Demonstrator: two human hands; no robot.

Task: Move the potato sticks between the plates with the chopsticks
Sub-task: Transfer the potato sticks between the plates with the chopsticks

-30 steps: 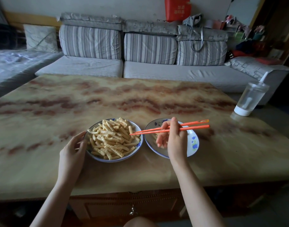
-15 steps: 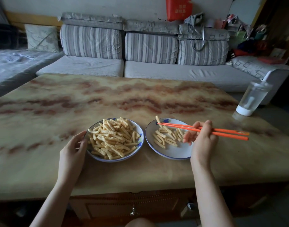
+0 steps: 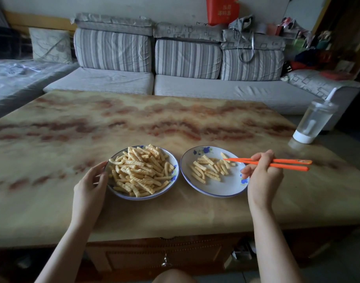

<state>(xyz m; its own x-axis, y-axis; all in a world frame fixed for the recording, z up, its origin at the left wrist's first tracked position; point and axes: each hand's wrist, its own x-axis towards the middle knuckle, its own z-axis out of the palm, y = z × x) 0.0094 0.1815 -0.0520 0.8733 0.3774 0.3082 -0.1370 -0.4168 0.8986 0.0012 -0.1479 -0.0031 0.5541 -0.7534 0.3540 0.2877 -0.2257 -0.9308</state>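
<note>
Lettering on red bag (yellow) unreadable; chopsticks orange.

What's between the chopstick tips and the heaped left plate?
Nothing visible. The chopsticks, tips over the right plate, have an open path to the potato sticks on the left plate; the left hand grips its left rim.

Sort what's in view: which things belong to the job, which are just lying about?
Job: chopsticks in right hand; potato sticks; left plate, held by left hand; right plate.
Lying about: cup, sofa, red bag.
</note>
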